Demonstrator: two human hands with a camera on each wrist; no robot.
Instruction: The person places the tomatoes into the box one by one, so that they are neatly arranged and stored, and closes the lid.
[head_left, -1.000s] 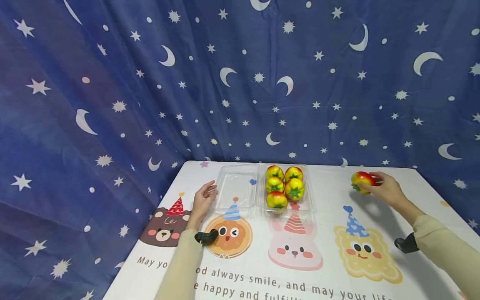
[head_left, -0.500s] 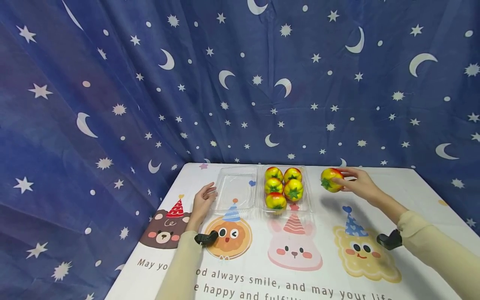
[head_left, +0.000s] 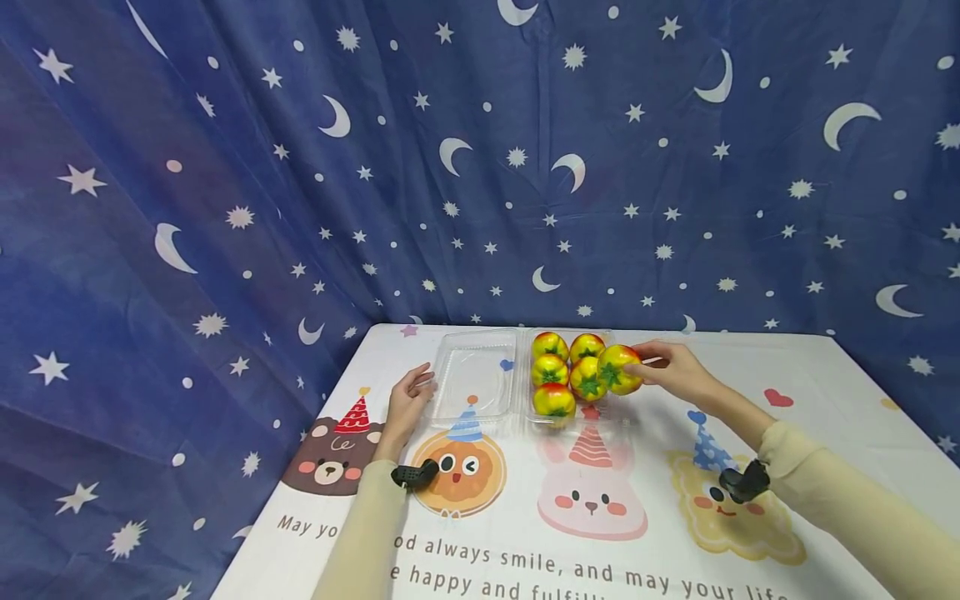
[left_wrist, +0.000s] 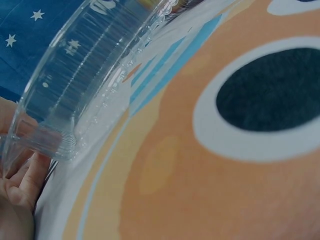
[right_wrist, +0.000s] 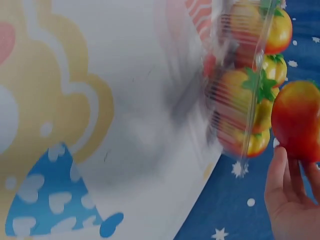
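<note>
A persimmon-like fruit, red and yellow with a green leafy calyx, is pinched by the fingers and thumb of my right hand. It hangs over the right side of a clear plastic clamshell box, overlapping a fruit inside. Several matching fruits sit in that half in two columns. The box's other half, the clear lid, lies folded open to the left. My left hand rests at the lid's left edge, fingers loosely bent; in the left wrist view some fingers show beside and through its corner.
The white tablecloth carries printed cartoon figures and lettering in front of the box. A blue curtain with moons and stars hangs right behind the table and along the left. Each wrist wears a black device.
My right hand has carried the fruit leftward from the right part of the table to above the box's right side. The left hand and the box have stayed in place.
</note>
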